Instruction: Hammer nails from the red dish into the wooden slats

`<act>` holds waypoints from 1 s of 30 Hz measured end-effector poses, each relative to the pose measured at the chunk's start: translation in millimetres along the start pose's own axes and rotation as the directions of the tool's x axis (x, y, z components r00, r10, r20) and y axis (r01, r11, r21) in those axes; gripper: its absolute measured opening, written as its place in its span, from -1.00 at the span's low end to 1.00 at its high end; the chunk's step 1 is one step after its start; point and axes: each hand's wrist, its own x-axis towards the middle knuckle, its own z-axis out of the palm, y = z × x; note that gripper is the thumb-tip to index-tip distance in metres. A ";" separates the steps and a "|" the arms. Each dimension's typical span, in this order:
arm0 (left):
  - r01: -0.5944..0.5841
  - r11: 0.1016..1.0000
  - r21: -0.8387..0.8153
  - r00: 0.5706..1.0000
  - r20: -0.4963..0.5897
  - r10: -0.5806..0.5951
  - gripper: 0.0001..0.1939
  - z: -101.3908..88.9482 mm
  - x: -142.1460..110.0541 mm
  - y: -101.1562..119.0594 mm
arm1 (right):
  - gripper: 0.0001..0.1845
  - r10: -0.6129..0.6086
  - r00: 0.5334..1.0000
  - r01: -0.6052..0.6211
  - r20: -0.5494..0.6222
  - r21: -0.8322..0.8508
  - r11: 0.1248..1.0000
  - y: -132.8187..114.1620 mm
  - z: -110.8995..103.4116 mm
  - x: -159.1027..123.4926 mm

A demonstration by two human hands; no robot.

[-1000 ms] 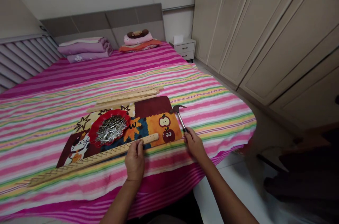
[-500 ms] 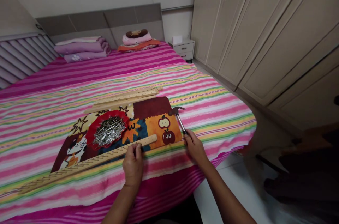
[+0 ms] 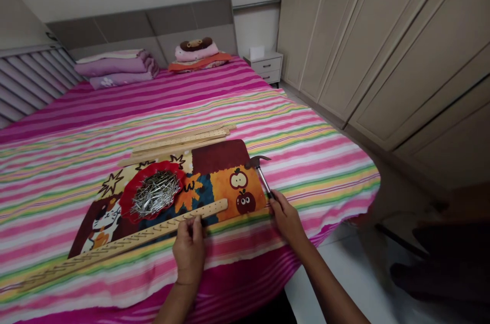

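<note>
My right hand (image 3: 288, 219) is closed round the dark grip of a claw hammer (image 3: 263, 179), whose head rests at the right edge of a patterned mat (image 3: 220, 153). My left hand (image 3: 190, 250) is at the near edge of a long wooden strip (image 3: 153, 228), thumb and forefinger pinched together. Anything between those fingertips is too small to make out. Slanted nails stand in a row along the strip left of this hand; small holes show toward its right end. On the mat, a red scalloped dish (image 3: 128, 200) holds a heap of loose nails (image 3: 156, 194).
Several more wooden strips (image 3: 184, 141) lie just beyond the mat on a bed with a striped cover (image 3: 321, 155). Folded bedding (image 3: 118, 66) is stacked by the headboard (image 3: 118, 28). A nightstand (image 3: 268, 66) and tall wardrobe (image 3: 344, 48) stand at the right.
The view has shifted slightly. Both hands keep nearly the same places, the left still pinched at the strip and the right still gripping the hammer.
</note>
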 end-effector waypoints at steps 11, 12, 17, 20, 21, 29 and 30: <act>-0.079 0.997 0.009 0.997 0.004 0.079 -0.75 -0.1 -3.0 -0.9 | -0.52 0.009 1.000 -0.009 0.025 -0.027 1.000 -0.8 -0.5 -0.7; -0.113 0.993 0.029 0.994 -0.003 0.113 -0.76 0.6 -2.9 -2.0 | -0.52 0.010 1.000 -0.009 0.027 -0.030 1.000 -0.7 -0.4 -0.5; -0.296 0.946 0.135 0.953 -0.019 0.301 -0.79 4.7 -0.2 -6.8 | -0.53 -0.011 1.000 0.012 0.026 -0.042 0.999 0.2 1.0 0.5; -0.357 0.920 0.162 0.932 -0.006 0.362 -0.77 6.6 2.2 -6.6 | -0.51 -0.033 0.999 0.035 0.032 -0.063 0.997 -3.6 1.0 -6.2; -0.372 0.914 0.163 0.926 -0.004 0.378 -0.76 7.2 2.9 -6.4 | -0.50 -0.043 0.998 0.046 0.042 -0.069 0.997 -6.8 0.5 -11.1; -0.472 0.861 0.187 0.873 -0.036 0.486 -0.68 12.0 5.3 -12.9 | -0.56 -0.316 0.867 0.376 0.385 -0.091 0.922 -64.6 -4.9 -65.4; -0.493 0.848 0.194 0.861 -0.037 0.508 -0.68 12.4 5.4 -14.0 | -0.56 -0.322 0.846 0.406 0.424 -0.123 0.905 -72.1 -4.4 -69.4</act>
